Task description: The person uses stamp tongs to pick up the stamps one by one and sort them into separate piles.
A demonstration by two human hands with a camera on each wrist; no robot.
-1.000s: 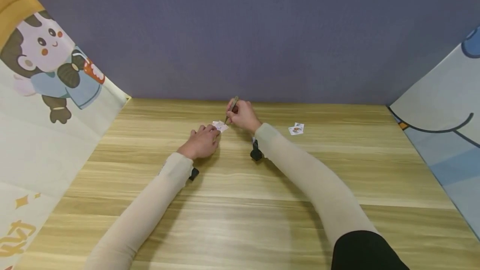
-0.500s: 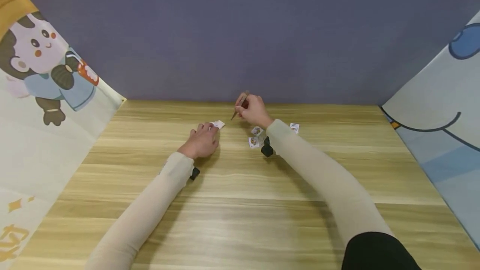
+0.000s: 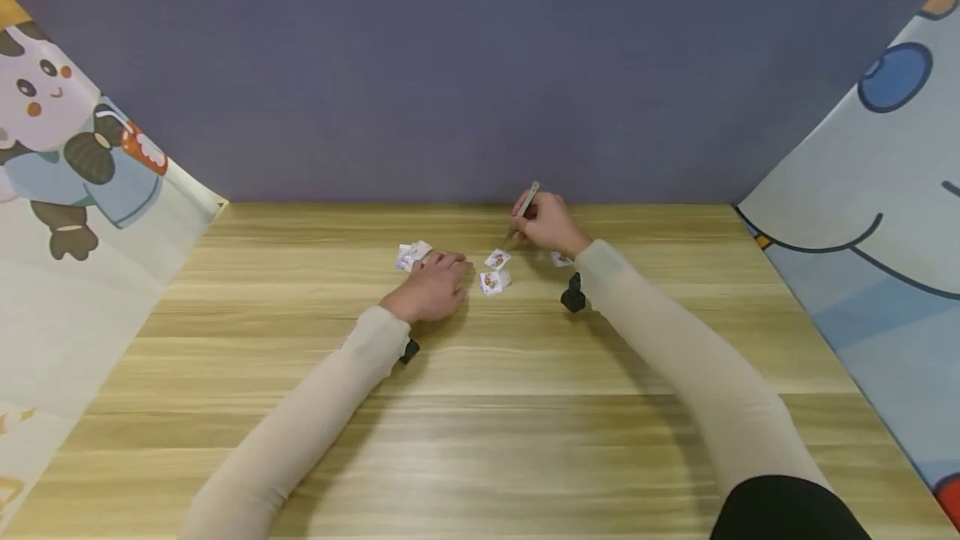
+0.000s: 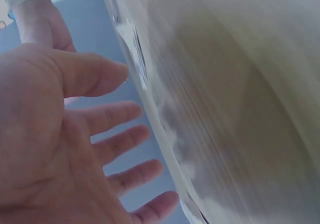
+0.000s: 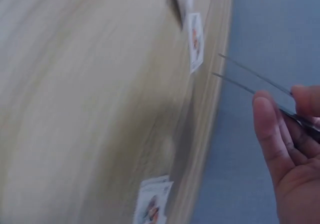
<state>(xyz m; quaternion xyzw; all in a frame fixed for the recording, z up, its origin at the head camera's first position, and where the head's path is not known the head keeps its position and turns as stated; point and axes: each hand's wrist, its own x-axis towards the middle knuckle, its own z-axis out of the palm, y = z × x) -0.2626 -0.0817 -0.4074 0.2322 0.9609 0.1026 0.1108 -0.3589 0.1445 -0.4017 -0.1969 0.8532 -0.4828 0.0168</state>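
Holding the tweezers (image 3: pixel 525 208), the right hand (image 3: pixel 547 225) has their open tips just above a small picture card (image 3: pixel 497 259) on the desk (image 3: pixel 480 440). Left hand (image 3: pixel 435 286), left of that card, lies relaxed, holding nothing. Better to close the tips gently on one card edge.

Tabletop layout, far centre

On the tabletop (image 3: pixel 480 440): one card cluster (image 3: pixel 412 255) left of the left hand (image 3: pixel 432 287); two cards (image 3: pixel 493 271) between both hands; another card (image 3: pixel 561 259) beside the right hand (image 3: pixel 550 224).
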